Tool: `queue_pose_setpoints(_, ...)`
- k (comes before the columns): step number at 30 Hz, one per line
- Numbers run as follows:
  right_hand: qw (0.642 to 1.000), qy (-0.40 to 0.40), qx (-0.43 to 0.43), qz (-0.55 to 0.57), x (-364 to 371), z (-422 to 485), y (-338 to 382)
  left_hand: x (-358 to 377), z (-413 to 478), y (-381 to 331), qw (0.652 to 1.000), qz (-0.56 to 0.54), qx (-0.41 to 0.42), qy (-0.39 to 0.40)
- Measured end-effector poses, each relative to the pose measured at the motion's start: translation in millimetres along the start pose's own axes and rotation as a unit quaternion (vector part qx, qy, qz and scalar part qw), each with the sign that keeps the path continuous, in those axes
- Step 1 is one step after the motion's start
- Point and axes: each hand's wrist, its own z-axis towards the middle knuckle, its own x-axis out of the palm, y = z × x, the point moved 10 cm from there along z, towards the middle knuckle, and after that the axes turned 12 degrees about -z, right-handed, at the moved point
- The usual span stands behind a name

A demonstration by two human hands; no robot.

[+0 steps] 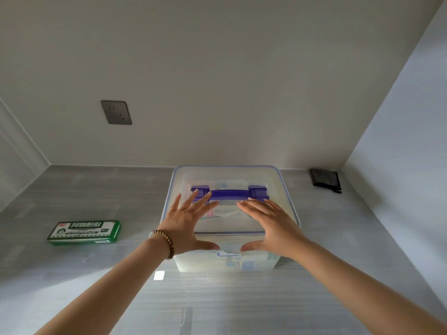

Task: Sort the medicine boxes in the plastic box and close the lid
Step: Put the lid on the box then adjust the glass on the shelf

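A translucent plastic box [278, 189] stands on the grey table with its lid [225, 172] on top and a blue handle [229, 194] across the lid. Medicine boxes show dimly through its walls. My left hand [186, 223] lies flat on the lid's near left part, fingers spread and straight, thumb down over the front edge. My right hand [268, 223] lies flat on the near right part in the same way. A green medicine box [84, 232] lies on the table to the left of the plastic box, apart from it.
A black pouch [326, 180] lies at the back right by the wall corner. A grey wall socket [116, 112] sits on the back wall. Walls close off the table on the left, back and right.
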Motion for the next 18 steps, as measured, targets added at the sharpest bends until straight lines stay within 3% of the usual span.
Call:
queue_pose_setpoints(12, 0.999, -0.004, 0.005, -0.040, -4.0, -1.7, 6.1, -0.5, -0.9, -2.9, 1.000, 0.006, -0.010, 0.001)
queue_pose_setpoints(15, 1.000, 0.006, 0.011, -0.020, -4.4, -0.1, 4.3, -1.1, -1.1, -2.9, 1.000, 0.003, -0.009, 0.007)
queue_pose_setpoints(18, 0.998, 0.014, 0.009, 0.067, -4.3, 0.7, 0.6, -2.3, -1.5, -2.7, 0.999, -0.035, -0.007, 0.015)
